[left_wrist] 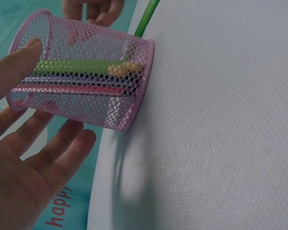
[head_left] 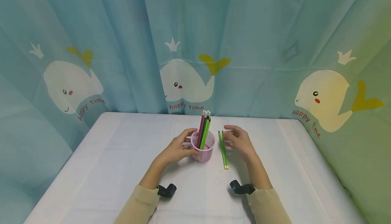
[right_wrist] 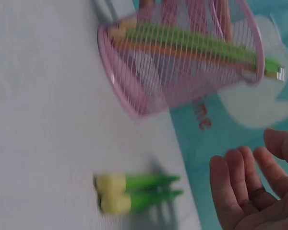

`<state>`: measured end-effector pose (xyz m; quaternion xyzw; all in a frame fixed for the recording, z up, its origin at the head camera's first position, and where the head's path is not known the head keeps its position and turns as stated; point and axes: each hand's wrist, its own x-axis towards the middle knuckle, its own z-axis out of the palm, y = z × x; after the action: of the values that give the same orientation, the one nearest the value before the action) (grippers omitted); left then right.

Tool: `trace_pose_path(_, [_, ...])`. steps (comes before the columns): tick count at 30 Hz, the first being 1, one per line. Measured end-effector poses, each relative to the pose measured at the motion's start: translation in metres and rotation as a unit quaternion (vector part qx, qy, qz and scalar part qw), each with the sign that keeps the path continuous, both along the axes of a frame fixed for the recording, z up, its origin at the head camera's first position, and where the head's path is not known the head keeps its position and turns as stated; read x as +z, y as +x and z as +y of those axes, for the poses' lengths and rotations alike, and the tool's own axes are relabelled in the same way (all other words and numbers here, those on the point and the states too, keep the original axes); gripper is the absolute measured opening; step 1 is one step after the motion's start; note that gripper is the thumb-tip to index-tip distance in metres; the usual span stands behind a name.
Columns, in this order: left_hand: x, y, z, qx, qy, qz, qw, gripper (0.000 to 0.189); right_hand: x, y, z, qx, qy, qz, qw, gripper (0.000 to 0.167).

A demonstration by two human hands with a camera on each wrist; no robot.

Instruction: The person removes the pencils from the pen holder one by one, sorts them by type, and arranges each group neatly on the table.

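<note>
A pink mesh pencil cup stands upright on the table, with several red, dark and green pencils leaning in it. My left hand holds the cup from the left, thumb at the near side and fingers round the far side; the left wrist view shows the thumb over the mesh near the rim. To the cup's right, two green pencils lie side by side, pale yellow ends toward me. Above their far tips hovers my right hand, fingers loosely bent; nothing is between them in the right wrist view.
A white cloth covers the table. Behind it hangs a blue-green curtain printed with whales, reaching round both sides. Black wrist-worn devices sit at both sleeve cuffs.
</note>
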<state>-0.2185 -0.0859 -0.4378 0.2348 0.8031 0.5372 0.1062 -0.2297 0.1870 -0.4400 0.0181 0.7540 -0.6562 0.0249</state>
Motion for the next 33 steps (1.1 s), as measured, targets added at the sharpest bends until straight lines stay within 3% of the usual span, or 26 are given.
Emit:
trace_pose_path(5, [-0.001,0.0,0.0,-0.006,0.004,0.007,0.9999,0.08,0.011,0.007,-0.018,0.023,-0.012,0.058,0.998,0.041])
trace_pose_path(10, [0.0,0.0,0.001,-0.009,0.005,0.005,0.9999,0.08,0.02,0.016,-0.031,0.054,0.007,0.126,0.9906,0.043])
trace_pose_path(18, [-0.002,0.001,0.0,-0.016,0.007,0.021,0.9996,0.079,0.054,0.043,-0.049,0.109,0.105,0.187,0.9707,0.041])
trace_pose_path(22, [-0.002,0.001,-0.002,-0.015,0.005,0.023,0.9996,0.08,0.06,0.049,-0.052,0.114,0.147,0.209,0.96,0.042])
trace_pose_path(26, [-0.002,0.0,-0.003,-0.018,0.005,0.025,0.9995,0.08,0.058,0.046,-0.052,0.099,0.153,0.214,0.9596,0.039])
trace_pose_path(33, [0.002,0.002,-0.002,-0.019,0.016,0.014,0.9996,0.079,0.026,0.022,-0.036,0.068,0.137,0.221,0.9632,0.033])
